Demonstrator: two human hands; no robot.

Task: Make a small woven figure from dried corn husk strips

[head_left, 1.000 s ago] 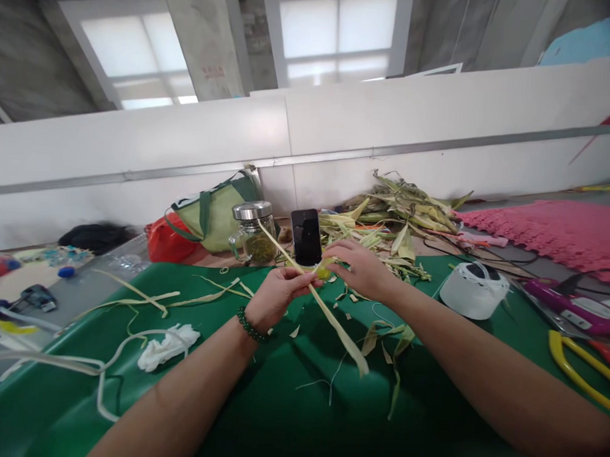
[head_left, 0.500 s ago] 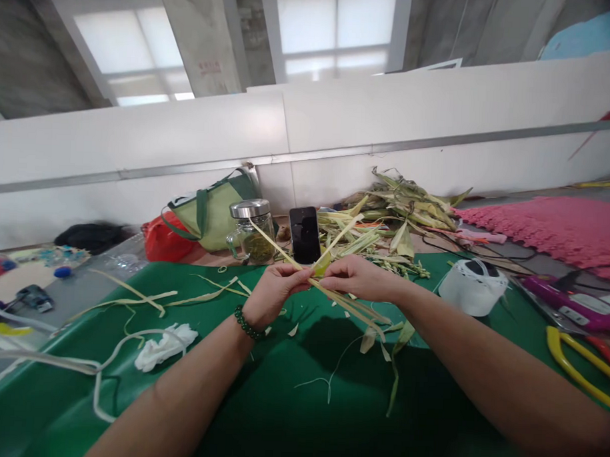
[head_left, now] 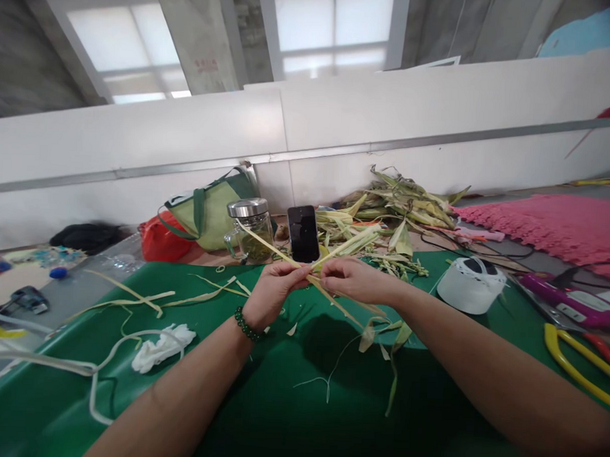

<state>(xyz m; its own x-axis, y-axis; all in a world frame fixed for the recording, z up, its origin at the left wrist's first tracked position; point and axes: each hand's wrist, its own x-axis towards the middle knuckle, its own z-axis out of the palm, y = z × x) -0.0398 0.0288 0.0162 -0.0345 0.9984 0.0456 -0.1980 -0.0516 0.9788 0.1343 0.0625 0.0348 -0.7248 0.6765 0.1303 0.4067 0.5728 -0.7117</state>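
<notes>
Over the green table cover (head_left: pixel 288 414), my left hand (head_left: pixel 273 294) and my right hand (head_left: pixel 356 280) meet fingertip to fingertip. Both pinch thin pale-yellow corn husk strips (head_left: pixel 264 242) that cross between them. One strip end runs up and left past a glass jar (head_left: pixel 250 226); another slants down to the right under my right wrist. A green bead bracelet (head_left: pixel 246 325) sits on my left wrist. Loose husk strips (head_left: pixel 132 301) lie on the cover to the left, scraps below my right hand.
A heap of corn husks (head_left: pixel 400 208) lies at the back, beside an upright black phone (head_left: pixel 303 233). A green bag (head_left: pixel 210 208), a white tape roll (head_left: pixel 470 284), a pink knitted mat (head_left: pixel 550 224), yellow-handled cutters (head_left: pixel 575 368) and a crumpled white tissue (head_left: pixel 164 339) surround the spot.
My right hand has dropped from above the strips and drawn level with my left. The long strip that hung down to the cover has been drawn up and now slants right.
</notes>
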